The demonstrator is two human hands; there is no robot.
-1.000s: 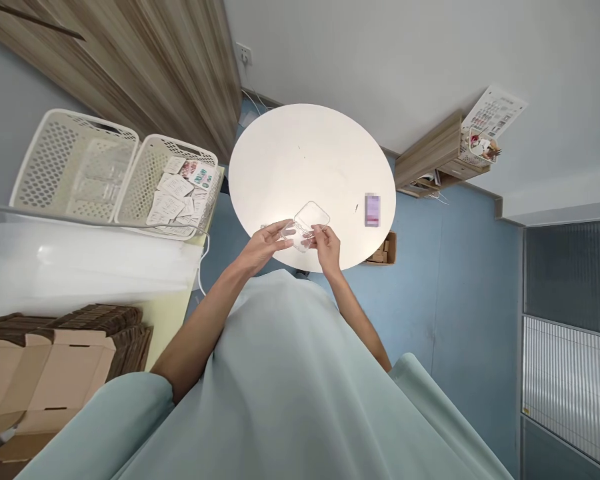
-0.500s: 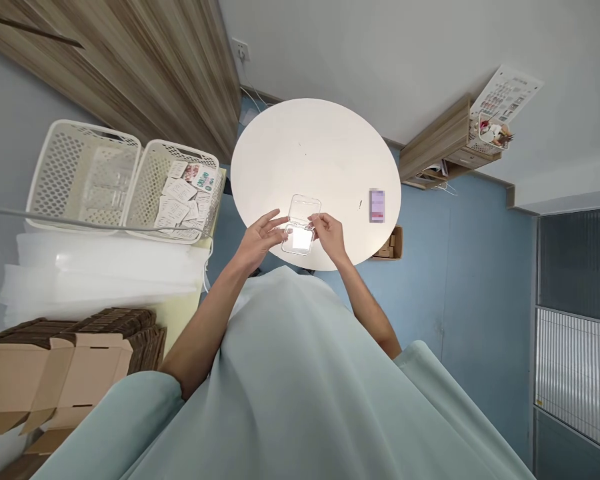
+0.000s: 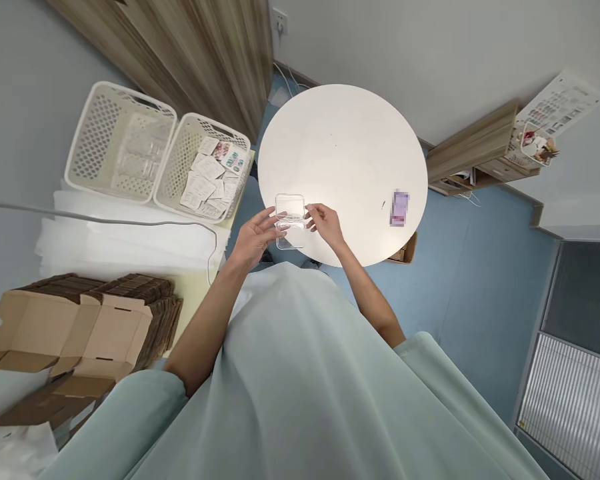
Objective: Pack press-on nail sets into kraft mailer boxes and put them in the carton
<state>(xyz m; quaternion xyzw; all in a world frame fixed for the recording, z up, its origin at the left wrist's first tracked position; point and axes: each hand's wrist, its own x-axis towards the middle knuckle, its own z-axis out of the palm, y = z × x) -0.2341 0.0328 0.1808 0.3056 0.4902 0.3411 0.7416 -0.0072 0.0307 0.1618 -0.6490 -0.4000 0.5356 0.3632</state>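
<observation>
A clear plastic hinged case [image 3: 290,207] is held with its lid swung up, over the near edge of the white round table [image 3: 350,147]. My left hand [image 3: 254,239] grips its left side near the hinge, with the fingers reaching across the plastic. On the right side, my right hand [image 3: 324,223] pinches the case between thumb and fingertips. Through the clear plastic the table and my clothing show. Whether anything lies inside the case I cannot tell.
A pixelated purple item [image 3: 399,208] lies on the table's right side. To my left stand a white basket of printed cards [image 3: 240,137], another basket with clear plastic pieces [image 3: 75,157], white sheets [image 3: 125,243] and stacked cardboard boxes [image 3: 115,333]. An open carton [image 3: 409,250] sits below the table.
My view has turned, so the table and baskets appear further right. The case has shifted slightly left relative to my body and is more upright; both hands still hold it.
</observation>
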